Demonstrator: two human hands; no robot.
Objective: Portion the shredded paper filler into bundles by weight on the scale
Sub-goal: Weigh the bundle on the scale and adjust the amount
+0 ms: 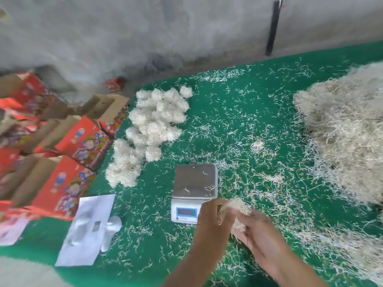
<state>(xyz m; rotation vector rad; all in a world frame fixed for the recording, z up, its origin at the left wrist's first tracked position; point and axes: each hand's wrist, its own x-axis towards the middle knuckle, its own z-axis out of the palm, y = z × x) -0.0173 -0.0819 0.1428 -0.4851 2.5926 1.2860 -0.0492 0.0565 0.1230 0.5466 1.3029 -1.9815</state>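
Note:
A small digital scale with a steel platter stands on the green mat; only a few stray shreds lie on the platter. Just right of its display, my left hand and my right hand together hold a small tuft of shredded paper between their fingers. A big loose heap of shredded paper filler fills the right side. Several rounded white bundles lie in a cluster left of and behind the scale.
Several red printed cartons with open flaps stand along the left. White moulded trays lie at the front left. Loose shreds are scattered over the mat. A grey wall rises behind, with a dark strap hanging on it.

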